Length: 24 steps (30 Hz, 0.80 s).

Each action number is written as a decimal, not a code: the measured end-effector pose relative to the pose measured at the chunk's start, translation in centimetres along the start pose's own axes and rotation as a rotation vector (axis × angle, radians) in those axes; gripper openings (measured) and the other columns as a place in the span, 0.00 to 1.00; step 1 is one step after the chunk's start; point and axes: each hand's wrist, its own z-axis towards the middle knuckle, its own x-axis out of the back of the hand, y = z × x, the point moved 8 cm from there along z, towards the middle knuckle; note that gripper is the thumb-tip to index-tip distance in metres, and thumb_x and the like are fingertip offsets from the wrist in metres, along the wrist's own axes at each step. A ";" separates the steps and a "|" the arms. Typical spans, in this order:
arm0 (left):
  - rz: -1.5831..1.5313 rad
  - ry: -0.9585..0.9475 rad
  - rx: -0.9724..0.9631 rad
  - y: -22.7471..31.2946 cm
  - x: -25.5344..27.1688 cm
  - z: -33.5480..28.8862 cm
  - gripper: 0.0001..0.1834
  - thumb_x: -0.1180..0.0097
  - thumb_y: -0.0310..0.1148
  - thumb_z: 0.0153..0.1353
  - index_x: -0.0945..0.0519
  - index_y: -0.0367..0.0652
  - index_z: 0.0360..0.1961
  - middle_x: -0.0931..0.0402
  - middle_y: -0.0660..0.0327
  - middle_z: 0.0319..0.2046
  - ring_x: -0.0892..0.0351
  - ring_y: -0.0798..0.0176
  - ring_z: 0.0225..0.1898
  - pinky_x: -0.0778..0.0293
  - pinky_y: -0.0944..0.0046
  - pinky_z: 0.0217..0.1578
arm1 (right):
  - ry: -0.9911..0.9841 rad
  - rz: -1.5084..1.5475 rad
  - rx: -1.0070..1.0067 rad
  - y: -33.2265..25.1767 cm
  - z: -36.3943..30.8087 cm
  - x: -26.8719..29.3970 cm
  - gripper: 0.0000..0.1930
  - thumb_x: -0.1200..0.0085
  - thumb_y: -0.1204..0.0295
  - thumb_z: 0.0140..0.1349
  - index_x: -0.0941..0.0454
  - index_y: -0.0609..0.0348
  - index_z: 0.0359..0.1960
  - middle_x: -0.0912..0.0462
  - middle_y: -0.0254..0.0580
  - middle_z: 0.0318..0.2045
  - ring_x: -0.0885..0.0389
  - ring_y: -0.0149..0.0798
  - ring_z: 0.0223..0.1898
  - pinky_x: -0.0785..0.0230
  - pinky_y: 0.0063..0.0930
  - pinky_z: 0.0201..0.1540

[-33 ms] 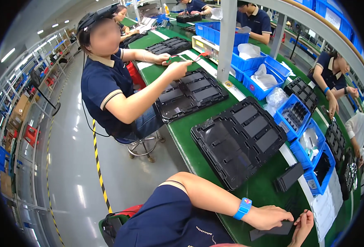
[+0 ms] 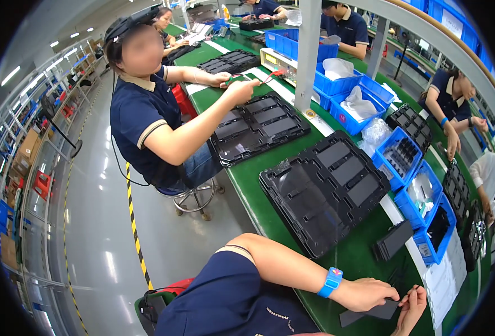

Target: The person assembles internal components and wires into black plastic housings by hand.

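Observation:
At the lower right, my left hand is over a dark grey flat piece, its fingers curled in and pressed together at the piece's top edge. Another dark flat strip lies just left of it. My right hand is close beside, thumb and fingers pinched together near the right end of the grey piece; whatever they hold is too small to make out. A blue band circles my left wrist. Up from my hands stands a stack of dark flat blocks, and a large black tray with grey rectangular pads lies farther off.
Blue bins line the right side, next to a white sheet. A grey post rises from the green bench. A co-worker sits at the left with another black tray; more people work farther off.

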 end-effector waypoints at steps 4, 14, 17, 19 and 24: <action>-0.042 0.046 0.137 -1.2 0.7 0.4 0.18 0.50 0.28 0.61 0.31 0.38 0.53 0.26 0.48 0.45 0.25 0.45 0.46 0.28 0.52 0.43 | -0.168 0.081 -0.050 -1.3 -1.4 -2.8 0.09 0.49 0.74 0.65 0.28 0.63 0.45 0.26 0.37 0.26 0.30 0.25 0.17 0.37 0.15 0.16; 0.557 0.244 -0.080 0.7 3.0 0.0 0.38 0.36 0.30 0.41 0.35 0.39 0.57 0.27 0.56 0.33 0.21 0.52 0.31 0.25 0.57 0.27 | -0.230 0.100 -0.173 -1.3 -3.4 -5.5 0.08 0.49 0.74 0.66 0.27 0.67 0.42 0.26 0.38 0.24 0.28 0.28 0.17 0.32 0.18 0.15; 0.623 0.223 -0.105 0.5 2.7 0.0 0.41 0.36 0.29 0.42 0.36 0.41 0.62 0.27 0.57 0.33 0.21 0.55 0.31 0.25 0.58 0.26 | -0.187 0.017 -0.106 -1.6 -3.9 -6.6 0.08 0.49 0.74 0.66 0.25 0.67 0.42 0.25 0.37 0.24 0.28 0.27 0.16 0.32 0.18 0.16; 0.608 0.198 -0.096 0.6 2.6 -0.1 0.41 0.36 0.29 0.42 0.36 0.41 0.62 0.26 0.57 0.33 0.21 0.55 0.30 0.25 0.58 0.26 | -0.134 -0.029 -0.035 -2.3 -4.0 -6.9 0.07 0.49 0.75 0.66 0.25 0.66 0.41 0.26 0.36 0.24 0.28 0.25 0.17 0.32 0.16 0.17; 0.569 0.185 -0.090 0.7 2.6 -0.1 0.41 0.35 0.29 0.43 0.36 0.43 0.62 0.26 0.58 0.31 0.20 0.55 0.29 0.26 0.59 0.25 | -0.122 -0.090 0.033 -2.4 -4.0 -7.1 0.06 0.49 0.76 0.66 0.25 0.66 0.41 0.27 0.34 0.26 0.28 0.24 0.19 0.32 0.15 0.18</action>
